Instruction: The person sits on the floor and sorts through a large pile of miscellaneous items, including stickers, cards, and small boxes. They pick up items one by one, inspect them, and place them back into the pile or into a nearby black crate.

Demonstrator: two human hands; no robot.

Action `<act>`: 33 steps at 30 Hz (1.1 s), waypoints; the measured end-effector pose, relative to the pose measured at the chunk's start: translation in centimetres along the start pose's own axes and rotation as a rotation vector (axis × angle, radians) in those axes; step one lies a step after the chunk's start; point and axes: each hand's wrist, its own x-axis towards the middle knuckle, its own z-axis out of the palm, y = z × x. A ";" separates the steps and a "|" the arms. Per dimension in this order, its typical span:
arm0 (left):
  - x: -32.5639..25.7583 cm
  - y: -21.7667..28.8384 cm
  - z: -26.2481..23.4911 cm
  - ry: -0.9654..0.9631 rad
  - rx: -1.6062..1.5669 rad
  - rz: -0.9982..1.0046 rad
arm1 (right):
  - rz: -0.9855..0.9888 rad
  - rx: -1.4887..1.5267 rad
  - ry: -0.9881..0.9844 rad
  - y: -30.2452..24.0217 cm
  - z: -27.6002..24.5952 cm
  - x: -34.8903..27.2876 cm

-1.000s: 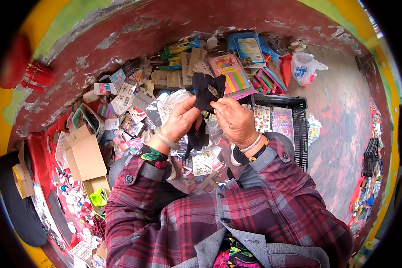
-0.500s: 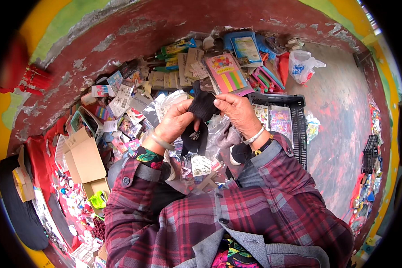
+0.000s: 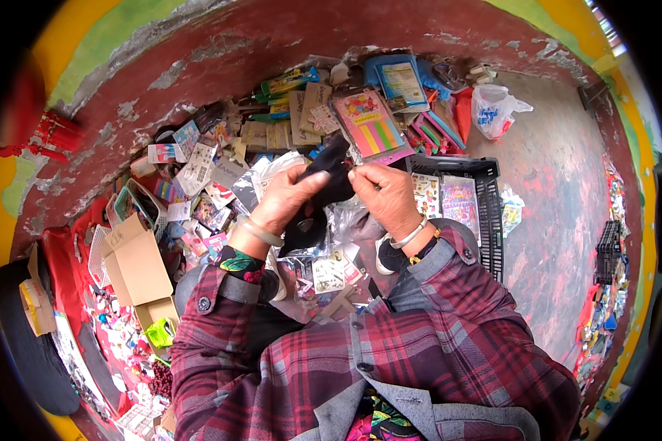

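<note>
L fingers (image 3: 314, 181), R fingers (image 3: 368, 187), gripping blk cloth (image 3: 337, 184)

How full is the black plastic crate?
Not empty: colourful sheets lie inside the black plastic crate. Can't tell if full: red plaid sleeve hides part.

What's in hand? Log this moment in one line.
left hand: grips black cloth | right hand: fingertips pinched at cloth's edge | black plastic crate: right of hands | open cardboard box: left of hands

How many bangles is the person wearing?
2 that I can see: one pale bangle on the left wrist, and one shiny bangle on the right wrist. The sleeves could be hiding more.
</note>
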 end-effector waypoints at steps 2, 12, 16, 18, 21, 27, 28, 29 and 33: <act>0.0 -0.5 0.0 -0.004 0.099 -0.045 | -0.088 -0.065 0.005 -0.1 0.4 -0.2; 0.2 -0.5 0.1 0.132 0.026 0.007 | 0.340 0.303 0.049 2.1 -0.4 0.1; 0.2 -0.7 0.6 0.197 0.021 0.086 | 0.510 0.475 0.108 1.9 -0.1 -0.3; -0.1 -0.6 0.9 0.231 -0.043 0.125 | 0.389 0.384 0.097 0.7 -0.1 -0.2; -0.2 -0.3 0.1 0.181 0.036 0.116 | 0.274 0.338 0.025 0.4 -0.2 0.0; -1.0 2.0 -2.0 -0.149 0.170 -0.061 | -0.156 -0.170 0.038 0.5 -1.1 0.1; -1.2 2.6 -1.9 -0.162 0.129 -0.084 | -0.255 -0.224 0.050 0.9 -1.1 0.0; -1.4 2.8 -1.9 -0.174 0.087 -0.107 | -0.354 -0.277 0.062 1.1 -1.1 0.0; -0.8 0.8 -0.9 -0.176 0.047 -0.128 | -0.511 -0.485 0.067 0.0 -0.4 -0.3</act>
